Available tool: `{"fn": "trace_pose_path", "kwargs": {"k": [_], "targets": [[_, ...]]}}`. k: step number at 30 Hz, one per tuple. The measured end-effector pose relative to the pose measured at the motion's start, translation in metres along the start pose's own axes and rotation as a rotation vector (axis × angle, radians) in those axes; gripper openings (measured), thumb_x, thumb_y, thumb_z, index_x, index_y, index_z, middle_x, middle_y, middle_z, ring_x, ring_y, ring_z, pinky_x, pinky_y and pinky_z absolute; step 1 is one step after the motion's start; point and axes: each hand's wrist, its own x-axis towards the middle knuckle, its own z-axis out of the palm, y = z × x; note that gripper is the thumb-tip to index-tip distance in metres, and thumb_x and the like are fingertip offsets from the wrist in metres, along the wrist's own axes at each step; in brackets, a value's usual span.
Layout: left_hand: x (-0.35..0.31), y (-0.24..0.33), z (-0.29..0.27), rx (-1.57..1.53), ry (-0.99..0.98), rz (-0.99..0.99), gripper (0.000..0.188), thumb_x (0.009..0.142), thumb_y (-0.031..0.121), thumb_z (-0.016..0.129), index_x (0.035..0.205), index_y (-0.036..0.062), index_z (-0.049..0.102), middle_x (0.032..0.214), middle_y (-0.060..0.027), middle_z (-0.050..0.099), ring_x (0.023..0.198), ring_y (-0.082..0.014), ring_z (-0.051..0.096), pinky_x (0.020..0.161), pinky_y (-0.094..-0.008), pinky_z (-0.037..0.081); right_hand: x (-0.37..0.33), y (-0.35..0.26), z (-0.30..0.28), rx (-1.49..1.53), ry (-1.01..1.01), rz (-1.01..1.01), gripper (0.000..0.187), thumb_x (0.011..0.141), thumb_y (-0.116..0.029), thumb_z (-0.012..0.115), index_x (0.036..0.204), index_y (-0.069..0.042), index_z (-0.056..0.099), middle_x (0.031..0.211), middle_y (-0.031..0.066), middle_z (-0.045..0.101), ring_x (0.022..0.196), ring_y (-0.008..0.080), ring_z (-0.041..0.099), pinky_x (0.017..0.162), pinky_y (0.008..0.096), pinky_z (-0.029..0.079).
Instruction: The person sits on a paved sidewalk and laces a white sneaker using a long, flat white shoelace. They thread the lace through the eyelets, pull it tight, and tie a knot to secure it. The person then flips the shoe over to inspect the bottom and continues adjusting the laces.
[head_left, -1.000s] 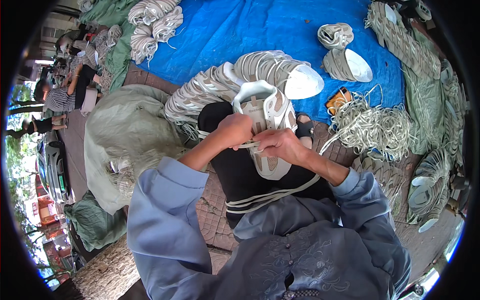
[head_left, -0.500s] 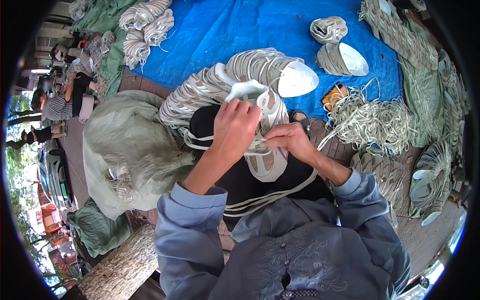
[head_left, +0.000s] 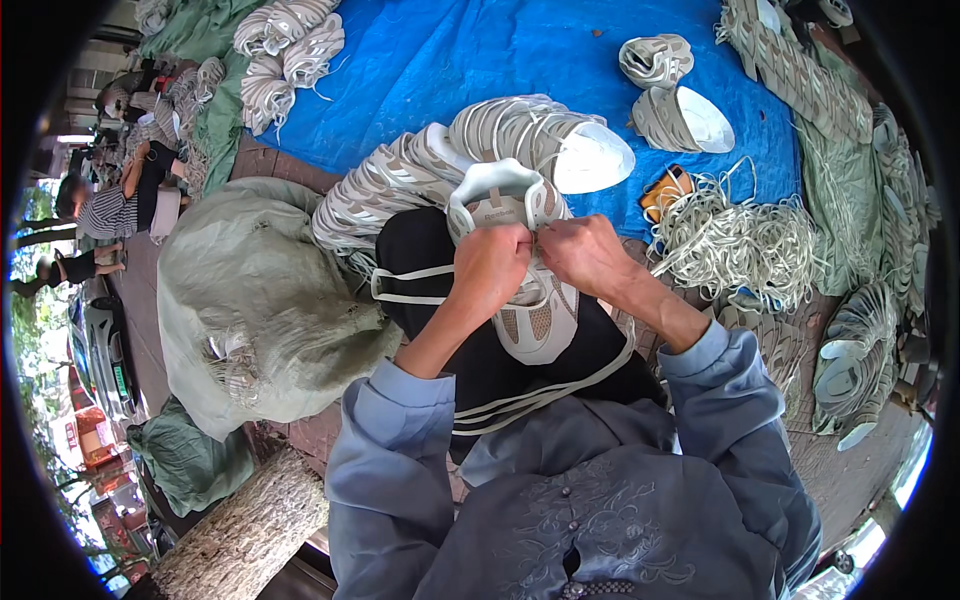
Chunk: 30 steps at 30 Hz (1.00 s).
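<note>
A beige and white shoe upper (head_left: 540, 335) lies over my dark-trousered lap, its collar pointing away from me and its rounded toe toward me. My left hand (head_left: 492, 265) is closed on the upper's left side, at the lacing opening. Close beside it, my right hand (head_left: 585, 255) pinches the off-white shoelace at the right row of eyelets. Both fingertips nearly meet over the tongue, and their exact grip is partly hidden. Laces cross the lower part of the opening. Long loose shoelace ends (head_left: 560, 386) trail across my lap, and a loop sticks out left of the shoe.
Nested shoe uppers (head_left: 400, 185) curve behind my lap. A tangled heap of laces (head_left: 745, 240) lies right, by an orange-brown object (head_left: 668, 192). A blue tarp (head_left: 480, 60) spreads ahead. A pale sack (head_left: 260, 310) bulges left. Another person (head_left: 120, 205) sits far left.
My left hand has let go of the shoe's collar and come down to the lacing opening. My right hand has moved slightly up along the eyelets, and the tongue now shows.
</note>
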Motion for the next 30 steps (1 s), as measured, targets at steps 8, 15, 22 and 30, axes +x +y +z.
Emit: {"fn": "trace_pose_path", "kwargs": {"k": [8,15,22,30], "targets": [[0.014,-0.004,-0.004,0.008,-0.171,0.096,0.010,0.069,0.007,0.051,0.066,0.0067,0.061,0.065,-0.0159,0.057,0.063,-0.0332,0.057,0.057,-0.0412,0.044,-0.005,0.027,-0.001,0.470,-0.050,-0.004,0.008,0.063,-0.012,0.060,0.063,-0.004,0.057,0.064,0.0066,0.054,0.067,0.0251,0.055,0.058,0.0341,0.043],[0.022,-0.010,-0.002,0.245,-0.238,0.219,0.006,0.066,0.006,0.053,0.068,0.0012,0.057,0.059,-0.0169,0.056,0.060,-0.0292,0.058,0.053,-0.0372,0.045,-0.001,0.019,-0.003,0.581,-0.057,0.196,0.014,0.060,-0.009,0.066,0.068,-0.002,0.056,0.068,0.0078,0.056,0.064,0.0208,0.056,0.059,0.0308,0.044],[0.006,-0.056,-0.097,0.712,0.436,0.331,0.007,0.070,0.004,0.050,0.066,0.0065,0.044,0.055,-0.0084,0.048,0.048,-0.0198,0.054,0.041,-0.0318,0.042,-0.001,0.027,0.005,0.820,-0.103,0.307,0.018,0.059,-0.010,0.067,0.073,-0.003,0.058,0.071,0.0084,0.057,0.065,0.0194,0.057,0.059,0.0303,0.044],[-0.015,-0.027,-0.120,-0.229,0.568,-0.097,0.008,0.073,0.001,0.052,0.079,0.0036,0.057,0.052,-0.0076,0.045,0.046,-0.0079,0.040,0.046,-0.0245,0.036,0.024,-0.044,-0.021,0.495,-0.030,0.045,0.011,0.065,-0.014,0.064,0.068,-0.005,0.060,0.066,0.0124,0.058,0.060,0.0284,0.055,0.057,0.0347,0.047]]}}
